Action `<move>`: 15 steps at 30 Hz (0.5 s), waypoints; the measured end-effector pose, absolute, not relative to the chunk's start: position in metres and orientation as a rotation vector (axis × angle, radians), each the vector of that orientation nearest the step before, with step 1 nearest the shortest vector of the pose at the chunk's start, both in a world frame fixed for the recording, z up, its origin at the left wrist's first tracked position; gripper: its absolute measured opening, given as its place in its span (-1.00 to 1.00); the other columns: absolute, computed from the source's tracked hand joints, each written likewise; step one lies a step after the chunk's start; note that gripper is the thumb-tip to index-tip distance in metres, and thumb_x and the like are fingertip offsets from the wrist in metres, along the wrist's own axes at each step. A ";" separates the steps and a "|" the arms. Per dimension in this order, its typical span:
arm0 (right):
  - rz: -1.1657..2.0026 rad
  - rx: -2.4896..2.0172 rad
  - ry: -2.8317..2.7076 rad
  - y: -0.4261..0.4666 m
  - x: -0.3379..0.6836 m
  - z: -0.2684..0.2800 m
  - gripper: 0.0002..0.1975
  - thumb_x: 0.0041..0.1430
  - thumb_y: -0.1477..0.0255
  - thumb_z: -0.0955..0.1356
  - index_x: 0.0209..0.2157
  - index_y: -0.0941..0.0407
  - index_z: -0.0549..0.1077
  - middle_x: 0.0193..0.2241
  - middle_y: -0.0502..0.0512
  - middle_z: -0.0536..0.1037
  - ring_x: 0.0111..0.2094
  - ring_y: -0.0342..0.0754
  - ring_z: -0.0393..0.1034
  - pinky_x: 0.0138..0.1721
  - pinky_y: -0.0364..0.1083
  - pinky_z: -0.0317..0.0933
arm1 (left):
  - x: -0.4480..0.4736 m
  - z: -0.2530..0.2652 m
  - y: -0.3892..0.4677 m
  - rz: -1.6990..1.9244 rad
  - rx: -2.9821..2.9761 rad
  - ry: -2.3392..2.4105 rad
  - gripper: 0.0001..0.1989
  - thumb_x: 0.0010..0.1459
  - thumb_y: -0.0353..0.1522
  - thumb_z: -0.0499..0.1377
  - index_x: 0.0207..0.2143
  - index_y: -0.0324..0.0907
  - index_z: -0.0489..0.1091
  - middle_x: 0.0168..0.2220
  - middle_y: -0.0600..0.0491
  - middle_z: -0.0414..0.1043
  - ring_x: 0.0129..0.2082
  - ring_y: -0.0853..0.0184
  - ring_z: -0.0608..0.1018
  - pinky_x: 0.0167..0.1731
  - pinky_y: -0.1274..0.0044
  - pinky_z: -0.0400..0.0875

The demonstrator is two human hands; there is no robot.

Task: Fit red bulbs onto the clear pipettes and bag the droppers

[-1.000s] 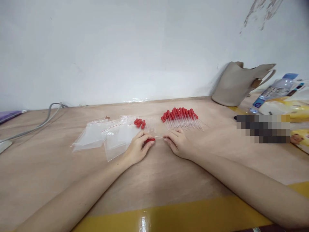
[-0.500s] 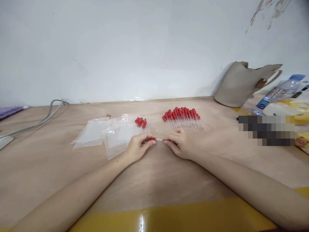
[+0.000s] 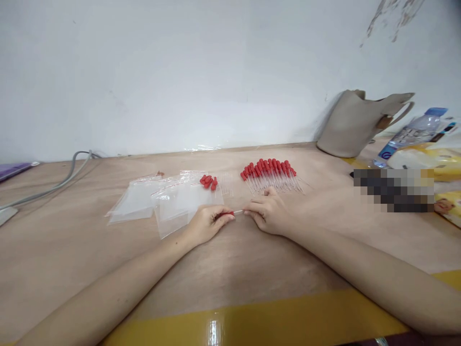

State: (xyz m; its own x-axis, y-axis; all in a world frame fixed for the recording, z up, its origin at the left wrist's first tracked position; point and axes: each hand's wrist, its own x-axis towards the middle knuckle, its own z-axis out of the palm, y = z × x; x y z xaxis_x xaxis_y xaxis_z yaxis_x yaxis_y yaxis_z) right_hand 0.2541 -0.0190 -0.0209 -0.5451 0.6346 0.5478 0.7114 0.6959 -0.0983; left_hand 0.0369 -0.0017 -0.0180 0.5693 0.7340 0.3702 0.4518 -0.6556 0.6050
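My left hand (image 3: 209, 223) pinches a red rubber bulb (image 3: 228, 213) between thumb and fingers; most of the bulb is hidden. My right hand (image 3: 268, 211) grips the thin glass dropper tube (image 3: 238, 212) in its fingertips, and a short stretch of glass shows between the hands, in line with the bulb. Just beyond my left hand lie several loose red bulbs (image 3: 207, 181) and a row of bare glass tubes (image 3: 226, 184). Past my right hand, many droppers (image 3: 270, 175) with red bulbs lie fanned side by side, their glass ends toward me.
Clear zip bags (image 3: 173, 204) lie overlapping left of the loose bulbs. Grey cables (image 3: 68, 178) run along the far left. A beige bag-like container (image 3: 355, 125), a water bottle (image 3: 410, 137) and yellow packaging (image 3: 439, 161) stand at right. Yellow tape (image 3: 259, 319) lines the near table edge.
My hands have come slightly closer together, so less glass shows between them. The view has shifted a little. Both hands keep their hold.
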 end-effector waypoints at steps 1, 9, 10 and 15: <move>-0.255 -1.056 -2.328 -0.020 0.252 -0.022 -0.77 0.21 0.46 0.19 -0.37 0.11 0.47 -0.52 0.02 0.48 -0.50 -0.15 0.21 -0.27 -0.04 -0.09 | 0.037 -0.017 -0.002 0.865 2.382 0.970 -0.81 0.13 -0.30 0.11 -0.33 -0.18 0.48 -0.46 0.08 0.50 -0.51 0.42 0.48 -0.47 0.60 0.37; -0.011 -0.997 -2.247 -0.012 0.256 -0.025 -0.79 0.25 0.40 0.17 -0.27 0.17 0.38 -0.36 0.12 0.47 -0.34 -0.09 0.30 -0.26 -0.10 0.10 | 0.034 -0.015 0.005 1.024 2.358 0.992 -0.78 0.07 -0.25 0.18 -0.26 -0.16 0.47 -0.29 0.04 0.53 -0.34 0.33 0.55 -0.29 0.52 0.44; 0.018 -0.996 -2.243 -0.012 0.257 -0.024 -0.80 0.25 0.40 0.17 -0.30 0.16 0.37 -0.37 0.12 0.47 -0.34 -0.09 0.29 -0.27 -0.11 0.12 | 0.034 -0.016 0.005 1.007 2.356 0.997 -0.78 0.07 -0.26 0.18 -0.26 -0.16 0.47 -0.30 0.04 0.53 -0.34 0.33 0.55 -0.29 0.52 0.44; 0.018 -0.982 -2.252 -0.013 0.256 -0.024 -0.78 0.25 0.42 0.14 -0.37 0.13 0.36 -0.44 0.08 0.44 -0.39 -0.11 0.27 -0.30 -0.11 0.12 | 0.035 -0.017 0.004 0.972 2.349 0.991 -0.81 0.09 -0.28 0.15 -0.31 -0.17 0.48 -0.34 0.04 0.54 -0.37 0.34 0.55 -0.33 0.53 0.45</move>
